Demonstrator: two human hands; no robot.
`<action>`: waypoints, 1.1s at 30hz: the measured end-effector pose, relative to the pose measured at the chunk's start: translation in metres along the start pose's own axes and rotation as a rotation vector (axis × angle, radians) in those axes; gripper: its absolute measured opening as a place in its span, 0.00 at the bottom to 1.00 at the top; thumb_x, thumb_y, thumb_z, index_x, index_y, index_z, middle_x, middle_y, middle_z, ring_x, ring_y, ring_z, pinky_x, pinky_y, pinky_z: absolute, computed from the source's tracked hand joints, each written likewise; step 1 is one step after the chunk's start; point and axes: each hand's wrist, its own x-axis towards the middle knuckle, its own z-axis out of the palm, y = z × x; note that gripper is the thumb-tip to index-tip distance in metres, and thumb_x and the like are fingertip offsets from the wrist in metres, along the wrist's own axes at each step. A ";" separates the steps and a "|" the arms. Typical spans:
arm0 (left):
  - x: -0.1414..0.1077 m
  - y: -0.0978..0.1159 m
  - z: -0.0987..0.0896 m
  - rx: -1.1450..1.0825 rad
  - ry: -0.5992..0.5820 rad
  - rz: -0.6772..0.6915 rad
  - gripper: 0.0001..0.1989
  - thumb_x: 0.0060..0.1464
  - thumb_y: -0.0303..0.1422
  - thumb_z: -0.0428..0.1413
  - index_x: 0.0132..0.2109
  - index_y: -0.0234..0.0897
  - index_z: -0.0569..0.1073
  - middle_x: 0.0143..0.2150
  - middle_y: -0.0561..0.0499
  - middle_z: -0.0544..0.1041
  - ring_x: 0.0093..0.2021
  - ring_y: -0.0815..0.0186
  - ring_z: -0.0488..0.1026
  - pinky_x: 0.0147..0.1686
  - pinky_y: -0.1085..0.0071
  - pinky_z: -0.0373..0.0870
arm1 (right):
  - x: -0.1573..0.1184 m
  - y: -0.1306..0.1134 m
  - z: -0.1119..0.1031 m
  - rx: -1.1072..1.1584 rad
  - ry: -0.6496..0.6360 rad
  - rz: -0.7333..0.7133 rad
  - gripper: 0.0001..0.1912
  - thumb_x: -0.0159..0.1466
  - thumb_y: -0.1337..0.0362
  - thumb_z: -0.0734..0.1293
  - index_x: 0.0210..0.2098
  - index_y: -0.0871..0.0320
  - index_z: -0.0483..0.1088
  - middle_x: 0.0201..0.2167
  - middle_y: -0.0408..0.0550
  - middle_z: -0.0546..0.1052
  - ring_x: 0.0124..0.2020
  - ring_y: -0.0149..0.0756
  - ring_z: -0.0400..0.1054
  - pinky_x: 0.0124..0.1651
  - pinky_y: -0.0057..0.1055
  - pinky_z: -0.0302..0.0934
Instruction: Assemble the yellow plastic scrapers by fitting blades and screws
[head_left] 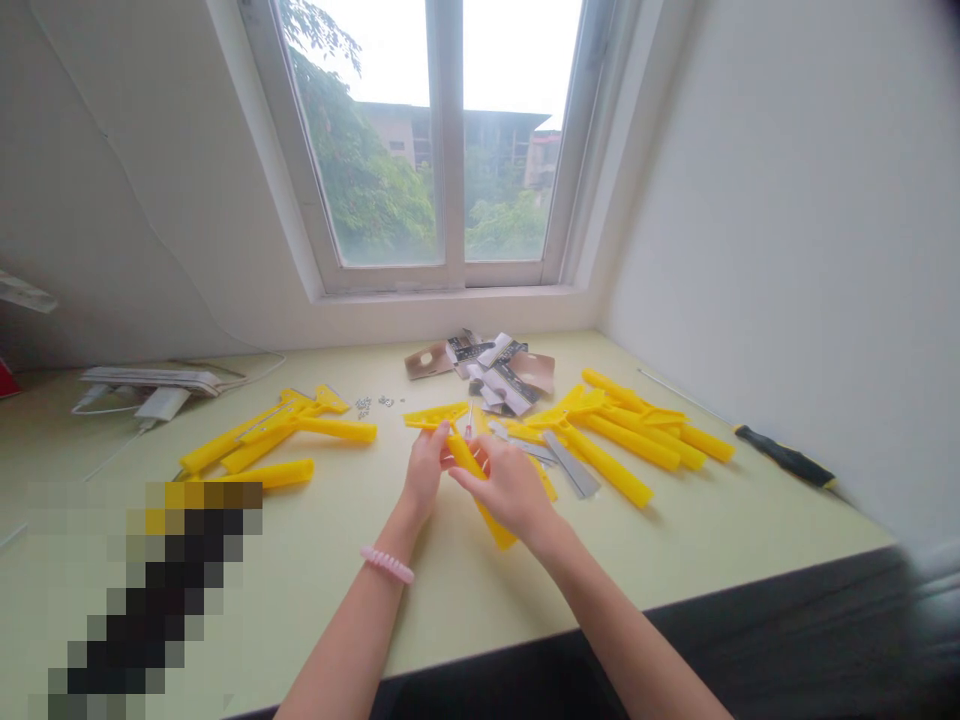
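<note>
A yellow plastic scraper (466,456) is between my two hands, its wide head toward the left and its handle slanting down to the right. My left hand (426,468) is closed on it just below the head. My right hand (511,482) wraps the handle from the other side, and its fingertips are partly hidden. Just behind the scraper shows a small screwdriver (470,428) with a thin shaft and reddish handle; I cannot tell whether a finger touches it. Flat metal blades (574,466) lie to the right of my hands, beside more yellow scrapers (611,470).
At the left, more yellow scrapers (255,432) lie in a pile near small screws (364,406). Cardboard and printed sleeves (504,372) are heaped toward the window. A long black-handled screwdriver (784,456) lies by the right wall. A power strip (154,378) sits at the back left.
</note>
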 end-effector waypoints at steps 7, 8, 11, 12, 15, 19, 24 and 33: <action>0.003 0.007 -0.012 -0.068 0.287 -0.095 0.14 0.45 0.43 0.51 0.27 0.35 0.61 0.16 0.55 0.68 0.15 0.71 0.65 0.16 0.76 0.59 | -0.006 0.045 -0.031 -0.171 0.087 0.180 0.14 0.59 0.55 0.59 0.36 0.57 0.69 0.32 0.47 0.74 0.32 0.35 0.67 0.33 0.28 0.55; 0.003 0.007 -0.012 -0.057 0.288 -0.114 0.14 0.45 0.43 0.51 0.28 0.36 0.61 0.16 0.56 0.68 0.14 0.72 0.64 0.16 0.76 0.58 | -0.008 0.057 -0.038 -0.278 0.135 0.248 0.13 0.58 0.57 0.60 0.36 0.58 0.69 0.34 0.49 0.74 0.35 0.37 0.67 0.34 0.29 0.55; 0.002 0.005 -0.009 0.004 0.224 -0.151 0.13 0.45 0.43 0.50 0.28 0.36 0.61 0.16 0.56 0.68 0.12 0.72 0.63 0.14 0.76 0.57 | -0.014 0.084 -0.052 -0.490 0.098 0.337 0.10 0.56 0.62 0.62 0.34 0.61 0.69 0.34 0.53 0.74 0.37 0.40 0.67 0.34 0.29 0.54; 0.002 0.004 -0.007 0.024 0.194 -0.163 0.13 0.45 0.42 0.50 0.29 0.36 0.61 0.16 0.56 0.68 0.12 0.72 0.62 0.13 0.76 0.57 | -0.016 0.088 -0.054 -0.523 0.074 0.348 0.09 0.56 0.62 0.62 0.33 0.60 0.69 0.33 0.52 0.74 0.36 0.39 0.67 0.33 0.29 0.53; 0.000 0.004 -0.003 0.059 0.142 -0.201 0.13 0.45 0.42 0.50 0.30 0.36 0.61 0.15 0.56 0.68 0.10 0.71 0.61 0.12 0.75 0.56 | -0.019 0.093 -0.055 -0.543 0.040 0.360 0.07 0.55 0.62 0.62 0.30 0.59 0.69 0.31 0.50 0.74 0.32 0.37 0.67 0.30 0.28 0.52; -0.001 0.007 -0.002 0.076 0.143 -0.231 0.13 0.45 0.42 0.50 0.30 0.36 0.62 0.14 0.56 0.68 0.10 0.71 0.60 0.10 0.75 0.55 | -0.016 0.094 -0.055 -0.497 0.047 0.363 0.08 0.56 0.62 0.62 0.29 0.58 0.71 0.29 0.49 0.74 0.32 0.36 0.67 0.30 0.28 0.52; -0.001 0.008 0.000 0.104 0.129 -0.246 0.13 0.46 0.42 0.49 0.30 0.36 0.62 0.13 0.56 0.67 0.10 0.71 0.60 0.10 0.75 0.55 | -0.016 0.097 -0.056 -0.458 0.044 0.371 0.08 0.55 0.61 0.63 0.30 0.55 0.73 0.29 0.47 0.75 0.33 0.36 0.68 0.31 0.27 0.52; -0.002 0.008 0.001 0.128 0.139 -0.241 0.12 0.45 0.42 0.50 0.31 0.36 0.61 0.13 0.57 0.67 0.09 0.72 0.59 0.11 0.75 0.55 | -0.024 0.094 -0.048 -0.626 0.174 0.346 0.13 0.58 0.66 0.57 0.36 0.54 0.73 0.31 0.48 0.76 0.33 0.37 0.68 0.31 0.29 0.53</action>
